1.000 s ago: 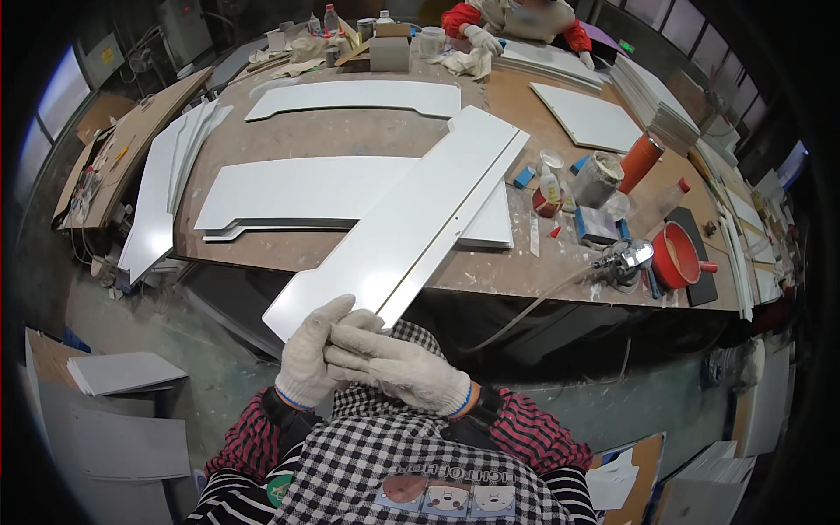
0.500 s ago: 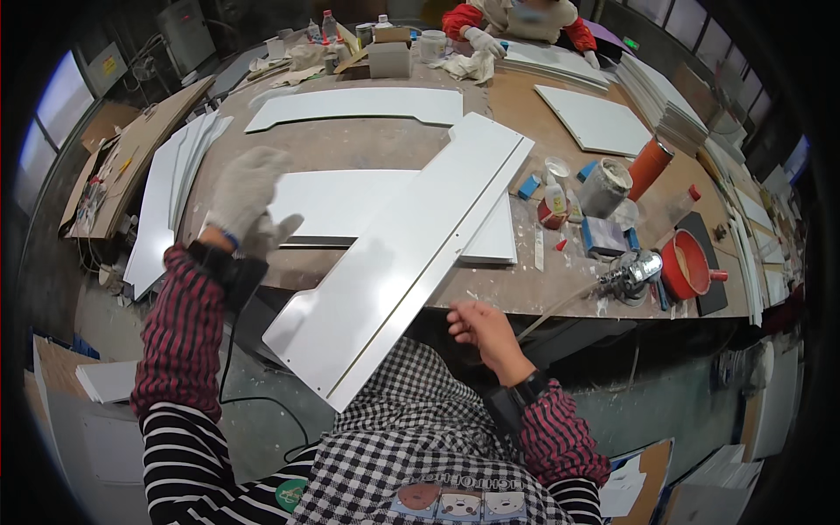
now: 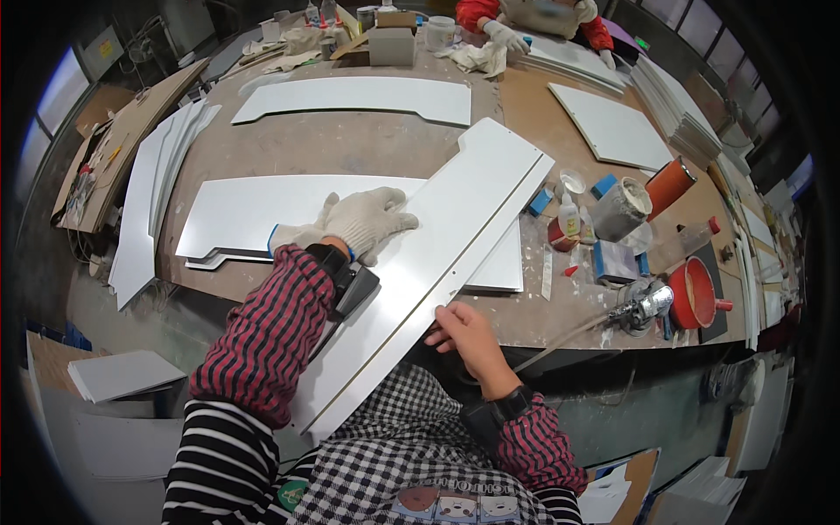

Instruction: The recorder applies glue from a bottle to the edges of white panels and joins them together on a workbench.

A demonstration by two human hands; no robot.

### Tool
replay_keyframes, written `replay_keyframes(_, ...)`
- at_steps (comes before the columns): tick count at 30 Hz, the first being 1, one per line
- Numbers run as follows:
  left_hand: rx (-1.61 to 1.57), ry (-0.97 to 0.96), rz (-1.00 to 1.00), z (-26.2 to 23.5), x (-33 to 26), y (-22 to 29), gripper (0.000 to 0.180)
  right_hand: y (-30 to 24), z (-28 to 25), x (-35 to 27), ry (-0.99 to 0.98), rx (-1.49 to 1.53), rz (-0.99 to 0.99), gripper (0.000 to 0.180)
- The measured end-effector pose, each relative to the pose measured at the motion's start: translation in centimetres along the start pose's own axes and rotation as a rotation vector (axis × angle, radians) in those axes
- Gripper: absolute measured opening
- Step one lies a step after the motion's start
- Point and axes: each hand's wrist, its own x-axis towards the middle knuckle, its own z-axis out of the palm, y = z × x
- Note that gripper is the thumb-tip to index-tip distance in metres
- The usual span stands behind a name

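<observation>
A long white panel (image 3: 446,232), with a groove and small holes along its right edge, lies slantwise over the table's front edge, its near end at my apron. On its left part rests my left hand (image 3: 372,220), in a pale knitted glove, fingers apart and bent over the surface. My bare right hand (image 3: 468,337) pinches the panel's right edge, thumb on top and the other fingers beneath, partly hidden. Under the slanted panel sits another white panel (image 3: 227,210), with a shaped near edge. Farther back lies a similar white panel (image 3: 359,94).
Right of the panel stand a glue bottle (image 3: 568,214), a grey-white tub (image 3: 623,210), a red bowl (image 3: 693,293) and a metal power tool (image 3: 646,306) with a hose. Stacked panels (image 3: 162,179) lean left. Across the worktable (image 3: 289,144) a person (image 3: 538,22) in white gloves handles panels.
My left hand has moved right and come down onto the slanted panel. My right hand has gone from beside the panel to gripping its edge. The view has shifted slightly.
</observation>
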Motion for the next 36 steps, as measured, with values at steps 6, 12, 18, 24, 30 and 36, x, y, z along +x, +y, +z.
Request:
replay_keyframes(6, -0.064, -0.058, -0.066, -0.3, 0.2, 0.3, 0.063, -1.0, -2.0, 0.5, 0.073, 0.176, 0.027, 0.043)
replay_keyframes(12, -0.035, -0.092, -0.109, -0.7, 0.0, 1.1, 0.062, -1.4, -1.4, 1.1, 0.095, 0.055, 0.015, 0.029)
replay_keyframes(18, 0.006, -0.073, -0.088, -0.7, 0.1, 0.9, 0.062, -1.8, -1.5, 1.2, 0.077, 0.088, 0.021, 0.024)
replay_keyframes(24, 0.008, -0.052, -0.048, -0.3, 0.5, 0.0, 0.062, -1.1, -2.3, 0.6, 0.059, 0.161, 0.033, 0.027)
replay_keyframes(30, -0.048, -0.027, -0.036, -0.2, 0.4, 0.0, 0.061, -1.3, -2.4, 0.7, 0.066, 0.163, 0.028, 0.026)
replay_keyframes(36, 0.093, -0.045, -0.054, -0.7, 0.1, 1.2, 0.061, -1.6, -1.8, 1.1, 0.133, 0.069, 0.031, 0.026)
